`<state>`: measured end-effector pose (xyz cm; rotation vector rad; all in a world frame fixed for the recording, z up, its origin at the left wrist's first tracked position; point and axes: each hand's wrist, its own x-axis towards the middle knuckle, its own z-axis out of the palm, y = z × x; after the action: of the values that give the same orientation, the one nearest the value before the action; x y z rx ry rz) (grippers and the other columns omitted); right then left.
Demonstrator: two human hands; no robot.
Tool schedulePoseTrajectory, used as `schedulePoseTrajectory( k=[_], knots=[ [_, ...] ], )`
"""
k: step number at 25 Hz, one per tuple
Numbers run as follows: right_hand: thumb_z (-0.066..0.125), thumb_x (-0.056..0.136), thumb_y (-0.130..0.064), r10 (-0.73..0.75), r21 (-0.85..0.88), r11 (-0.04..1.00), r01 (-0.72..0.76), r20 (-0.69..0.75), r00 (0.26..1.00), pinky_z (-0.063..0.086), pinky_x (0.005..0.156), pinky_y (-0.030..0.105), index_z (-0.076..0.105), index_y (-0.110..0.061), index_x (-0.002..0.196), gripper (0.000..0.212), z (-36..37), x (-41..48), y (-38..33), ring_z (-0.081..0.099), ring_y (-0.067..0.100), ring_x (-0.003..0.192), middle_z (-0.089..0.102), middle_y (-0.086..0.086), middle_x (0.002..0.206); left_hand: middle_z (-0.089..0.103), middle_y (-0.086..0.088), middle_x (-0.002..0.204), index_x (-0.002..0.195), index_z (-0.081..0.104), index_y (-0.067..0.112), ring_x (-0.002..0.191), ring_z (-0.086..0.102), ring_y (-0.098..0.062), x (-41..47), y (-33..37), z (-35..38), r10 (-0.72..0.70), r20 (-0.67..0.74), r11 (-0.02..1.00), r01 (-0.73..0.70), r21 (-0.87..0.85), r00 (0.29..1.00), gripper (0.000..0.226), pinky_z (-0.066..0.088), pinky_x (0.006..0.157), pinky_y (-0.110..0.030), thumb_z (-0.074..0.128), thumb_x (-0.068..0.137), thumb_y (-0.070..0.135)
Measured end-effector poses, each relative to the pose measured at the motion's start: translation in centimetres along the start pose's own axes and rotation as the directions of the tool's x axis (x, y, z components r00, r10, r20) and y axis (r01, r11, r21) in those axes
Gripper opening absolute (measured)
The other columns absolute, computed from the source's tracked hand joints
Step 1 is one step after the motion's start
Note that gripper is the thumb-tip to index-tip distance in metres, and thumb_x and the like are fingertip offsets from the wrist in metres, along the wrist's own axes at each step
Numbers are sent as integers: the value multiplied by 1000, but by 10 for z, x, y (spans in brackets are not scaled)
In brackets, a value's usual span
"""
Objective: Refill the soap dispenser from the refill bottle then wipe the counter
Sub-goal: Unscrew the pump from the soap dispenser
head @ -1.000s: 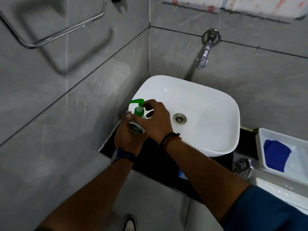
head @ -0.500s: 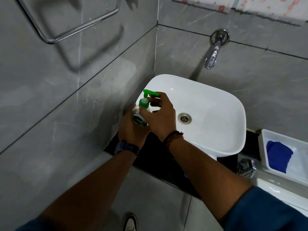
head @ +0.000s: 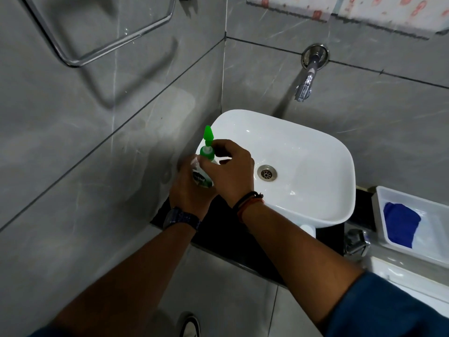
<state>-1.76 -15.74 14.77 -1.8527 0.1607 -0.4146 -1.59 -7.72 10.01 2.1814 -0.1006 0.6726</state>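
The soap dispenser (head: 201, 177) is a small clear bottle with a white and green label. It is held at the left rim of the white sink (head: 313, 152). My left hand (head: 188, 188) wraps around the bottle's body from behind and below. My right hand (head: 230, 171) pinches the green pump head (head: 208, 147) at its collar, and the nozzle points up and away toward the wall. A white rounded object, perhaps the refill bottle (head: 308, 229), peeks out under the sink's front edge on the black counter (head: 218, 237).
A chrome tap (head: 306, 79) juts from the back wall above the sink. At the right stands a white tray (head: 388, 195) holding a blue cloth (head: 400, 223), with a chrome fitting (head: 357, 242) beside it. A towel rail (head: 102, 32) hangs on the left wall. A shoe (head: 190, 324) shows below.
The pump nozzle has turned from pointing right over the sink to pointing up toward the wall, with my right hand twisting at its collar. The camera has shifted slightly.
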Motion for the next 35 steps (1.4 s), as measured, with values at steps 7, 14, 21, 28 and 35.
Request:
schedulePoseTrajectory(
  k=[7, 14, 21, 28, 35],
  knots=[
    [71, 71, -1, -176, 217, 958, 188, -73, 982, 54, 78, 45, 64, -5, 107, 37, -9, 17, -22, 67, 22, 88, 71, 10, 92, 61, 6, 104, 115, 49, 27, 88, 57, -12, 5, -26, 9, -215, 190, 973, 227, -43, 958, 70, 42, 73, -21, 79, 53, 43],
    [64, 77, -1, -189, 371, 847, 381, -461, 867, 44, 59, 16, 62, -6, 98, 23, -15, 43, -41, 47, 7, 60, 56, 3, 73, 57, 12, 96, 108, 50, 27, 84, 55, -8, 3, -60, 8, -372, 121, 914, 386, -128, 920, 74, 40, 65, -8, 89, 46, 40],
    [65, 82, -22, 65, -361, 932, 24, 232, 970, 50, 85, 40, 65, -15, 110, 29, 9, 16, 53, 64, 28, 92, 65, 12, 106, 60, -2, 117, 115, 54, 24, 106, 57, -21, -6, -105, 10, -486, 86, 863, 493, -108, 869, 93, 51, 87, -42, 82, 34, 61],
    [55, 85, -18, 138, -653, 710, 262, 494, 858, 48, 76, 39, 60, -9, 108, 24, 26, -11, 123, 60, 37, 96, 63, 16, 107, 57, -3, 126, 124, 50, 19, 115, 52, -18, -24, -138, 24, -425, 121, 884, 440, -159, 897, 96, 41, 98, -31, 91, 39, 37],
    [46, 91, -14, 167, -743, 531, 408, 564, 809, 42, 84, 39, 55, -10, 113, 24, 38, -24, 170, 53, 35, 104, 61, 15, 112, 47, 1, 120, 119, 49, 7, 111, 39, 1, -34, -157, 32, -265, 144, 950, 284, -131, 953, 94, 27, 98, -9, 94, 38, 23]
  ],
)
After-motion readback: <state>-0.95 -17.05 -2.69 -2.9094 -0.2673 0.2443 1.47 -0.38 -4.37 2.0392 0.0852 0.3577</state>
